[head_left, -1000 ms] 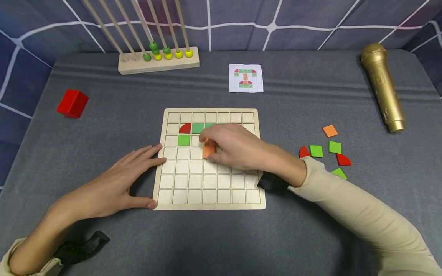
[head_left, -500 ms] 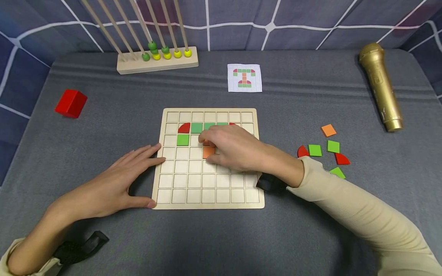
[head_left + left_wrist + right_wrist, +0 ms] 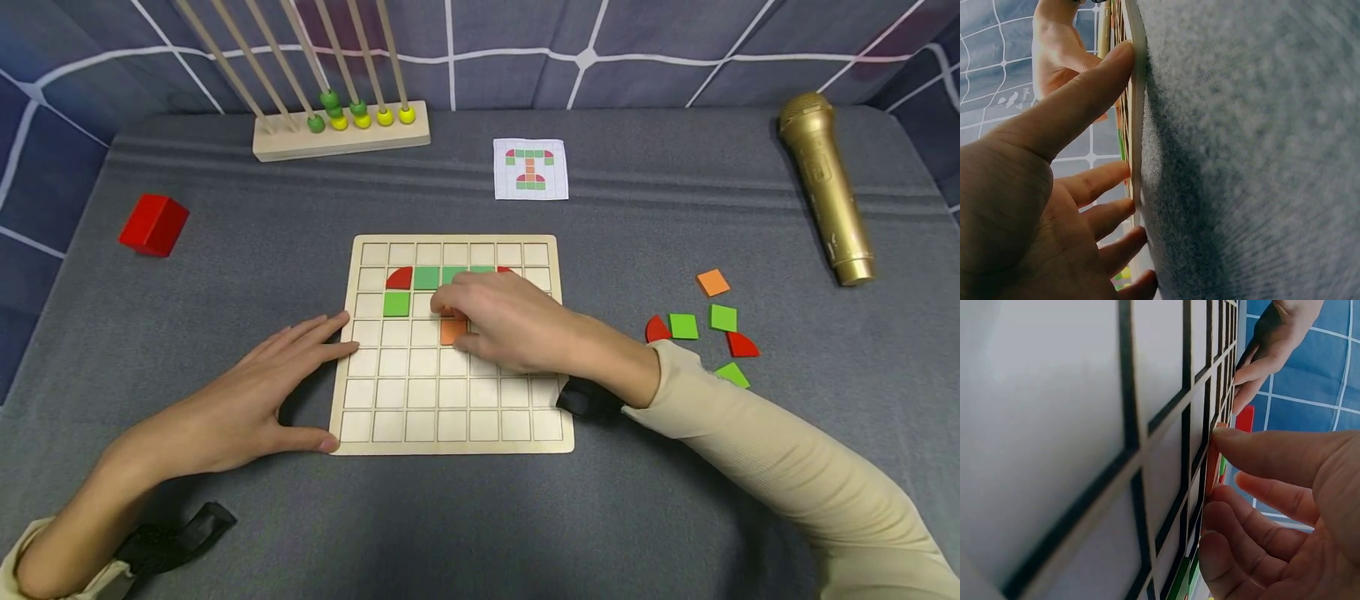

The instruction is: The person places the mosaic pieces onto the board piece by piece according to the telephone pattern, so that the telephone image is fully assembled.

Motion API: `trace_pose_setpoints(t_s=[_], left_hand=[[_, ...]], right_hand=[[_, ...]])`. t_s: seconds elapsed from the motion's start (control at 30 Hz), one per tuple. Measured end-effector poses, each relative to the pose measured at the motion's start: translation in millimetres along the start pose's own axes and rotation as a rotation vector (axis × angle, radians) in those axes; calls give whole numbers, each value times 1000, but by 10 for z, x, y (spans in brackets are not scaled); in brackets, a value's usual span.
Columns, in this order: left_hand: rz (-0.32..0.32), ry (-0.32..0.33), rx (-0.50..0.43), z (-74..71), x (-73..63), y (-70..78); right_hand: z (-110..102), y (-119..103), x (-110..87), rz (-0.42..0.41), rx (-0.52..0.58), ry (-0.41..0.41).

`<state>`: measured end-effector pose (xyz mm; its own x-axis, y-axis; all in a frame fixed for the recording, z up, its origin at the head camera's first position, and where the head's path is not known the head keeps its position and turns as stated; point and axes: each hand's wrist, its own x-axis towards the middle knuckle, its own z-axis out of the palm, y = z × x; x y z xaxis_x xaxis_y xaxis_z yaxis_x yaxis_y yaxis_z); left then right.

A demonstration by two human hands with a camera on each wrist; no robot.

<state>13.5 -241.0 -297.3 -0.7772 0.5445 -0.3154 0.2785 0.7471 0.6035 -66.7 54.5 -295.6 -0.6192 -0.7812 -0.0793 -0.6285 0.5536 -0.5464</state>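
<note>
A wooden grid board [image 3: 453, 427] lies in front of me. My right hand [image 3: 517, 323] is over its upper middle, thumb and fingertips pinching an orange square tile [image 3: 452, 332] set in a cell. The right wrist view shows the thumb at one edge of that orange tile [image 3: 1213, 462] and fingers at the opposite edge. More orange shows just above it, partly under the fingers. Nearby on the board are a red quarter-circle tile [image 3: 401, 277], a light green square [image 3: 397, 304] and darker green squares [image 3: 426, 277]. My left hand [image 3: 240, 408], fingers spread and fairly straight, rests against the board's left edge.
Right of the board lie loose tiles: an orange square [image 3: 712, 282], red quarter-circles [image 3: 742, 344] and several green squares [image 3: 683, 326]. A printed pattern card [image 3: 530, 170], a bead-peg stand [image 3: 341, 142], a red block [image 3: 153, 226] and a gold microphone [image 3: 827, 187] are set around.
Both hands have stayed in nearly the same place, the right one still at the orange tile. The whole head view has shifted slightly.
</note>
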Motion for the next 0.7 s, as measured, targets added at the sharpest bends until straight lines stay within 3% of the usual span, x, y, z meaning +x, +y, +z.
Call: trace_pose_setpoints(t_s=[0.43, 0.7], left_hand=[[-10, -9, -11, -2, 9, -9], [10, 0, 7, 3, 1, -9]], right_hand=[[4, -28, 4, 11, -11, -16], [-32, 5, -52, -8, 85, 6]])
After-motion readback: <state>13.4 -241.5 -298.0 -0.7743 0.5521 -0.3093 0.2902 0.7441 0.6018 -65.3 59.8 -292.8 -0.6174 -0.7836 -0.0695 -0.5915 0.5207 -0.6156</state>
